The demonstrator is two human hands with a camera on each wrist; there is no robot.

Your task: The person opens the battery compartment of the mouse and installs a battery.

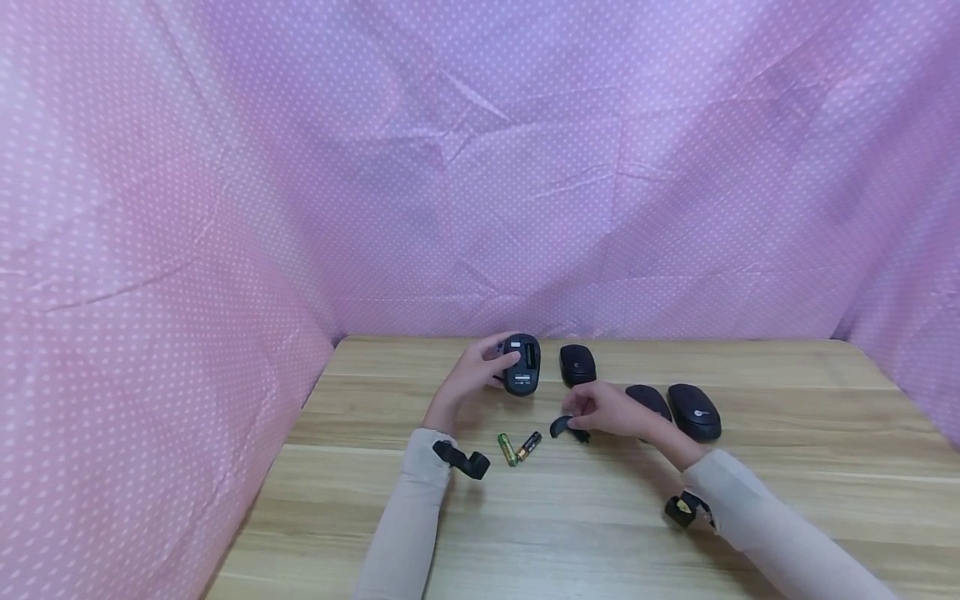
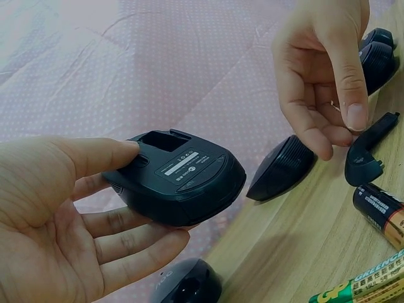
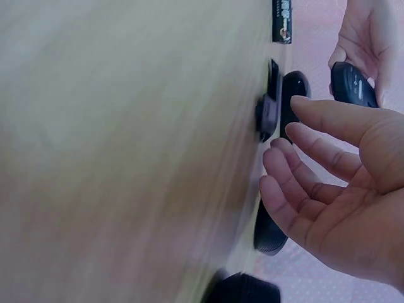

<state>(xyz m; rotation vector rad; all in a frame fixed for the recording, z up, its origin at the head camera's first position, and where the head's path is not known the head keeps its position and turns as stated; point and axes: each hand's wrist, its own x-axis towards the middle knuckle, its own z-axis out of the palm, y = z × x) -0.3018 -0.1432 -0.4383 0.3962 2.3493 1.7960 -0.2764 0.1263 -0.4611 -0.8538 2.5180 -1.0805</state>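
Note:
My left hand (image 1: 472,367) holds a black computer mouse (image 2: 189,183), thumb on its underside and fingers beneath it. Its underside faces up in the left wrist view, where the battery compartment (image 2: 160,141) is uncovered and looks empty. On the table lies a curved black battery cover (image 2: 367,154). Right beside it is my right hand (image 3: 353,183), fingers loosely bent and nothing between them; the thumb tip is close over the cover in the left wrist view. Nearer me lie a green battery (image 1: 507,450) and a black-and-copper battery (image 1: 529,445), side by side at an angle.
One black mouse (image 1: 577,365) stands behind the right hand. Two more, a mouse (image 1: 648,400) partly covered by that hand and a mouse (image 1: 694,412), sit to the right. Another mouse (image 2: 186,284) is below the left hand. Pink dotted cloth (image 1: 480,208) hangs behind the wooden table (image 1: 787,467).

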